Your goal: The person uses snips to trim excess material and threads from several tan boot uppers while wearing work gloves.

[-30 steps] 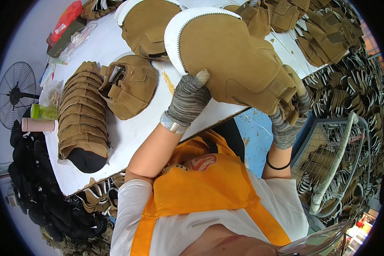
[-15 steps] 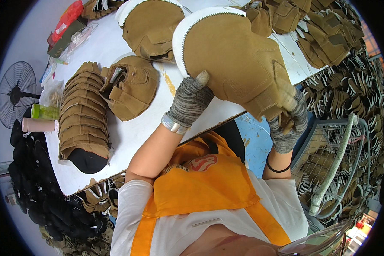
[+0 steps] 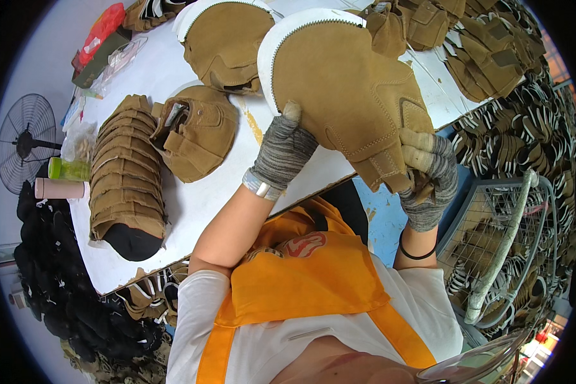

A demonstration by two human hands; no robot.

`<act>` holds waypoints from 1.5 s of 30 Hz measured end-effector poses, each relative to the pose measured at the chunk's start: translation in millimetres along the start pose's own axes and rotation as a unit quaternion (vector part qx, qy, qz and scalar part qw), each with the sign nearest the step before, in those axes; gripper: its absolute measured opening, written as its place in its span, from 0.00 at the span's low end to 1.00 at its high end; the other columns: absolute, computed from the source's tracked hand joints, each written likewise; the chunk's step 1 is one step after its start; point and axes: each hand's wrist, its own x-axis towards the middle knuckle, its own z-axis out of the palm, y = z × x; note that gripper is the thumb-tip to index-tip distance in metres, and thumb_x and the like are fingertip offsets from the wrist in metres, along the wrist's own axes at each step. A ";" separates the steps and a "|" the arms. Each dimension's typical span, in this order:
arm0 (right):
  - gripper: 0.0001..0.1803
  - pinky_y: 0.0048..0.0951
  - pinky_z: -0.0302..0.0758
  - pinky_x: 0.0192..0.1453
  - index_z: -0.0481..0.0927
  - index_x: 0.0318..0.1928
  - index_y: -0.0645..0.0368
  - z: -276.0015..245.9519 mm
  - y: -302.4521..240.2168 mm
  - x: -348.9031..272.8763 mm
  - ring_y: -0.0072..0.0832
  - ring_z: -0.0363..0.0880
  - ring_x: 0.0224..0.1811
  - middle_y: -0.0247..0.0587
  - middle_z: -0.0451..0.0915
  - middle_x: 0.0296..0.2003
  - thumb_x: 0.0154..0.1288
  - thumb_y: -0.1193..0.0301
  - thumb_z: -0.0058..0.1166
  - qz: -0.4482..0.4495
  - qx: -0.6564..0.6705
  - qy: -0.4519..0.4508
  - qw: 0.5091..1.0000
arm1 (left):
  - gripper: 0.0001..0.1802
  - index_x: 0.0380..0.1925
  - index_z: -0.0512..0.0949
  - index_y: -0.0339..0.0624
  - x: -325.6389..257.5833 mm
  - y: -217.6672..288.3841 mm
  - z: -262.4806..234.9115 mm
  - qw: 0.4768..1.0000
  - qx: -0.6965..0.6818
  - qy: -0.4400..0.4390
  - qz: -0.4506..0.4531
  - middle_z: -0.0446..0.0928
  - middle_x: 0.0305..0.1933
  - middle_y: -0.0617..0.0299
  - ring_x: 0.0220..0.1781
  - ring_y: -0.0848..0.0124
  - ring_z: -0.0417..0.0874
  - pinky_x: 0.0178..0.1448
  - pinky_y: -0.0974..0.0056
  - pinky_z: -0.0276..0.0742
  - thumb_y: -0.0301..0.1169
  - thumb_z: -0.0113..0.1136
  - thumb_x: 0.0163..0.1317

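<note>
Both hands wear grey knit gloves with worn tan fingertips. Between them, above the table edge, is a brown suede shoe upper (image 3: pixel 339 83) with a white stitched rim along its far left side. My left hand (image 3: pixel 285 150) grips its near left edge, thumb on top and the other fingers hidden beneath. My right hand (image 3: pixel 432 173) is closed round the near right end, fingers bent over the suede. On the table, a similar flat upper (image 3: pixel 230 41) lies beyond, and a folded brown upper (image 3: pixel 198 131) rests left of my left hand.
A row of nested brown pieces (image 3: pixel 127 173) with a black end lies at the table's left. Brown uppers (image 3: pixel 486 61) pile at the far right. A wire cart (image 3: pixel 493 224) stands to the right, a fan (image 3: pixel 25 137) to the left. Black bundles (image 3: pixel 51 256) hang beside the white table (image 3: pixel 192 217).
The held upper has turned slightly, so its near right end shows flatter and more stitching is visible. My right fingers have shifted on that edge; my left hand has barely moved.
</note>
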 end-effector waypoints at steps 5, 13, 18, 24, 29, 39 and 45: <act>0.15 0.30 0.76 0.50 0.81 0.41 0.59 1.4 -0.3 0.3 0.34 0.79 0.46 0.45 0.81 0.44 0.50 0.75 0.66 0.007 0.028 0.001 1.000 | 0.44 0.67 0.53 0.41 1.1 2.5 3.0 0.999 -0.034 0.017 -0.012 0.59 0.68 0.54 0.69 0.62 0.60 0.74 0.58 0.55 0.54 0.58 0.59; 0.25 0.32 0.76 0.50 0.78 0.44 0.60 5.3 2.7 -12.1 0.34 0.79 0.46 0.44 0.79 0.44 0.45 0.65 0.73 0.125 0.061 0.038 0.990 | 0.44 0.67 0.52 0.41 1.0 3.3 6.0 0.999 0.011 0.022 -0.023 0.59 0.68 0.52 0.69 0.61 0.61 0.73 0.56 0.58 0.56 0.54 0.61; 0.31 0.31 0.77 0.50 0.76 0.47 0.61 8.7 7.0 -13.6 0.31 0.79 0.45 0.42 0.78 0.44 0.44 0.63 0.74 0.150 0.055 0.069 0.985 | 0.43 0.67 0.53 0.41 1.0 3.0 6.7 0.999 0.007 0.027 -0.019 0.59 0.68 0.52 0.68 0.60 0.62 0.71 0.56 0.60 0.57 0.52 0.62; 0.29 0.29 0.78 0.51 0.75 0.47 0.61 12.0 5.3 -10.3 0.29 0.79 0.46 0.40 0.78 0.45 0.46 0.64 0.73 0.149 0.132 0.114 0.973 | 0.40 0.66 0.58 0.44 4.2 12.4 13.0 0.994 -0.051 0.095 0.034 0.61 0.67 0.50 0.68 0.57 0.62 0.72 0.53 0.57 0.60 0.48 0.62; 0.33 0.30 0.77 0.53 0.73 0.49 0.60 10.5 12.1 -18.3 0.29 0.78 0.47 0.41 0.78 0.45 0.45 0.60 0.74 0.172 0.139 0.150 0.964 | 0.36 0.62 0.62 0.40 5.7 25.4 -13.6 0.977 -0.159 0.129 0.060 0.64 0.65 0.51 0.66 0.56 0.64 0.72 0.53 0.57 0.56 0.50 0.64; 0.34 0.32 0.73 0.55 0.72 0.49 0.62 -6.3 11.9 -25.6 0.30 0.76 0.47 0.43 0.76 0.46 0.46 0.58 0.73 0.173 0.076 0.242 0.952 | 0.35 0.59 0.62 0.36 49.8 47.8 -14.1 0.965 -0.094 0.194 0.151 0.68 0.61 0.50 0.63 0.56 0.70 0.69 0.50 0.64 0.52 0.53 0.63; 0.35 0.31 0.74 0.55 0.71 0.51 0.63 -22.0 12.9 -33.4 0.29 0.77 0.47 0.43 0.76 0.47 0.45 0.61 0.74 0.169 0.083 0.246 0.951 | 0.38 0.62 0.55 0.35 96.6 70.0 -26.9 0.953 -0.019 0.249 0.171 0.61 0.65 0.48 0.63 0.55 0.70 0.67 0.52 0.64 0.55 0.48 0.65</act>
